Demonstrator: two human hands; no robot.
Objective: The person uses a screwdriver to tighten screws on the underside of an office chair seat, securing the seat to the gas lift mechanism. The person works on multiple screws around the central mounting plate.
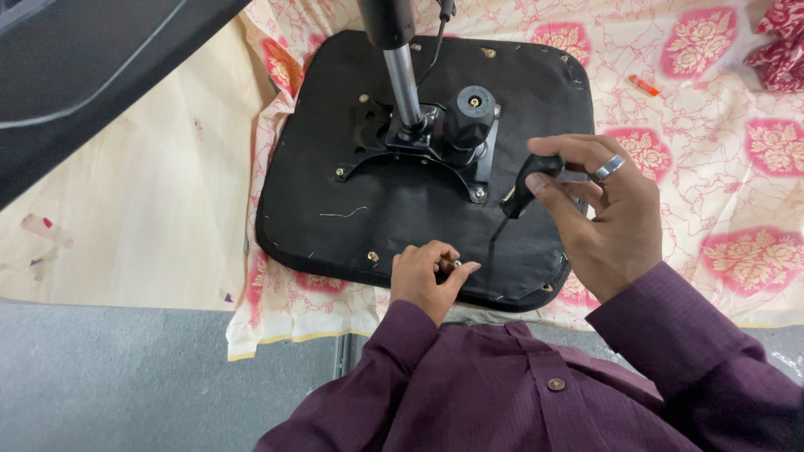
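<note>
Left hand (pixel 425 276) pinches a small screw (pixel 456 264) on the upturned black chair seat (pixel 335 209). Right hand (pixel 599 209) grips a black-handled screwdriver (pixel 523 188), tip down, just above the seat.

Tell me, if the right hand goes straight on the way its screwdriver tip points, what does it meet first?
The right hand aims the screwdriver down towards the left hand. It would probably meet the small screw pinched there, on the black seat underside; depth is unclear.

No packages, labels, signs or screens showing here, unless that small orange item (pixel 645 84) lying on the floral cloth (pixel 737 167) at upper right is a wrapper, too tiny to tell.
</note>
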